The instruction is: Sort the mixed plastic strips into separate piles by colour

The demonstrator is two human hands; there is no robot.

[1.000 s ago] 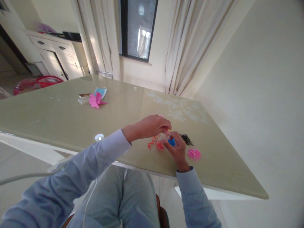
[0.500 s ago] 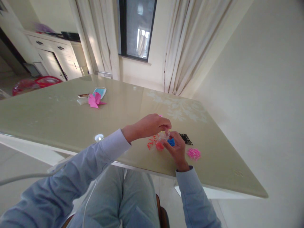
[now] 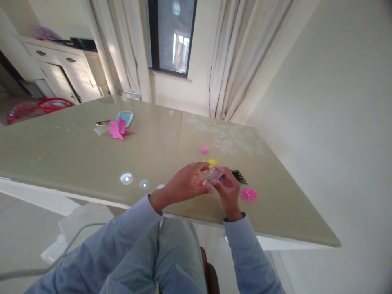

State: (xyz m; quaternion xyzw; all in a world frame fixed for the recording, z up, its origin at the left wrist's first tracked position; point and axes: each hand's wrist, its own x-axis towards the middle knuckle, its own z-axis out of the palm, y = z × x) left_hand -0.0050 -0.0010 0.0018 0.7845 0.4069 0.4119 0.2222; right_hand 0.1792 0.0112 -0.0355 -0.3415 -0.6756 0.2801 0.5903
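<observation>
A small clear jar [image 3: 216, 172] is pinched between the thumb and fingers of my right hand [image 3: 229, 188], its round mouth tilted up toward me. My left hand [image 3: 186, 181] is open beside the jar, fingers and thumb spread apart; whether a fingertip touches the jar I cannot tell. Through that gap show small red pieces [image 3: 199, 178] lying on the table. Just beyond the hands is a yellow pile [image 3: 212, 162]. A blue pile [image 3: 220, 179] is mostly hidden behind my right fingers. To the right lie black pieces [image 3: 239, 177] and a pink pile [image 3: 248, 195].
A small round pink object [image 3: 204, 150] sits farther back on the glossy table [image 3: 159, 151]. At the far left are folded pink paper [image 3: 119, 129], a blue mask [image 3: 125, 118] and a small narrow packet [image 3: 103, 123]. The table's front edge runs along my lap.
My left hand has dropped from above the jar's mouth to its left side, its fingers spreading apart. The jar's mouth, yellow pile and pink object now show more. The camera view has shifted slightly.
</observation>
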